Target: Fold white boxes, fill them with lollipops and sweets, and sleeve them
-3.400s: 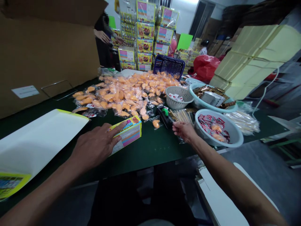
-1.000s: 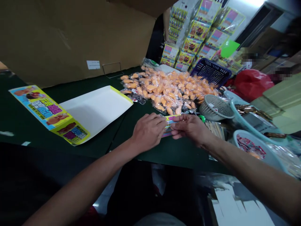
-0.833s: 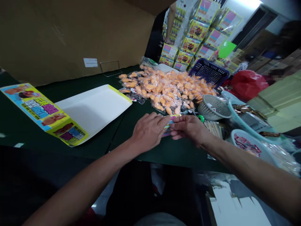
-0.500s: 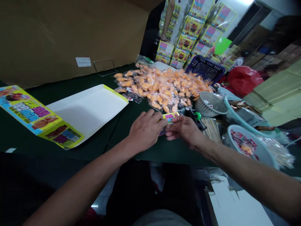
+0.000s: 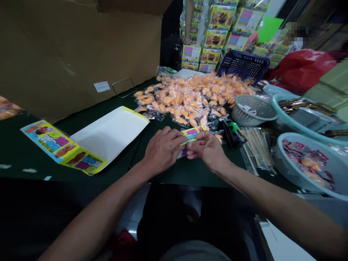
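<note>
Between my two hands is a small printed card packet [image 5: 191, 134], yellow, pink and blue, held over the front of the dark green table [image 5: 163, 175]. My left hand [image 5: 164, 149] grips its left end, the fingers bent over the top. At its right end my right hand [image 5: 208, 148] pinches with thumb and fingertips; the fingers partly hide the packet's lower edge. Just beyond lies a heap of orange pieces in clear wrappers [image 5: 187, 96]. An open display box [image 5: 108, 134], white inside with a printed yellow and blue flap, lies to the left.
A black tape dispenser [image 5: 231, 134] and bagged wooden sticks [image 5: 258, 148] stand right of my hands. Farther right are a grey basket [image 5: 252, 117] and pale blue basins [image 5: 282, 163]. A cardboard box [image 5: 81, 54] walls the back left. Another person's arm [image 5: 188, 21] shows behind.
The view has shifted, so the flap and basins sit differently in the frame. My hands keep hold of the packet, and more of its printed face shows between them.
</note>
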{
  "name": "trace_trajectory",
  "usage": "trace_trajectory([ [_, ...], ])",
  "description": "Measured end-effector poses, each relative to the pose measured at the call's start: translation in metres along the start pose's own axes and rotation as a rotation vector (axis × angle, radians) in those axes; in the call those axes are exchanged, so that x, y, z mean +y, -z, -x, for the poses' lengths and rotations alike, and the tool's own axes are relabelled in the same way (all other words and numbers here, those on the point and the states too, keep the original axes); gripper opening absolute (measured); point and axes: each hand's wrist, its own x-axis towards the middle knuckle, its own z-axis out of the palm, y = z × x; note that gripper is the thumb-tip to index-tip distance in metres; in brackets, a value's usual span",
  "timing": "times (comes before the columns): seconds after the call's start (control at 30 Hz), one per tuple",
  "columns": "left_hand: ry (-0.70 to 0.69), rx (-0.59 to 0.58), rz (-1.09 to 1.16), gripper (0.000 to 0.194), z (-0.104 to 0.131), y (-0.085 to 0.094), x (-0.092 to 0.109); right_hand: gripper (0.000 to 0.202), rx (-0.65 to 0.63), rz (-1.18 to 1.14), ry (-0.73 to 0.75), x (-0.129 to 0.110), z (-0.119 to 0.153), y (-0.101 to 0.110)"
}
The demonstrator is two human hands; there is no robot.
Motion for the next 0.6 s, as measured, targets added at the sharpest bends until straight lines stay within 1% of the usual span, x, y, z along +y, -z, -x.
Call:
trace_trajectory([
  [0.07,-0.004,0.008,0.015,0.022,0.000,0.000,0.000,0.072,-0.002,0.001,0.039,0.008,-0.001,0.002],
  [0.13,-0.003,0.006,0.031,0.022,0.000,0.000,-0.002,0.065,0.029,0.027,0.126,0.018,-0.002,0.002],
  [0.2,-0.016,0.006,0.046,0.023,0.000,0.000,-0.004,0.055,0.124,0.127,0.263,0.031,-0.005,0.002],
  [0.27,-0.040,0.008,0.058,0.023,-0.001,0.000,-0.005,0.052,0.262,0.232,0.353,0.045,-0.008,0.001],
  [0.33,-0.062,0.014,0.066,0.022,-0.002,0.000,-0.007,0.054,0.373,0.274,0.351,0.059,-0.010,0.000],
  [0.4,-0.072,0.024,0.072,0.021,-0.003,0.000,-0.007,0.055,0.405,0.278,0.318,0.071,-0.009,0.002],
  [0.5,-0.083,0.033,0.076,0.022,-0.001,0.002,-0.005,0.049,0.412,0.305,0.311,0.081,0.002,0.017],
  [0.57,-0.114,0.012,0.102,0.024,0.001,0.006,-0.003,0.042,0.429,0.274,0.360,0.081,0.014,0.035],
  [0.6,-0.138,-0.011,0.127,0.026,0.003,0.008,-0.002,0.042,0.418,0.264,0.404,0.077,0.020,0.045],
])
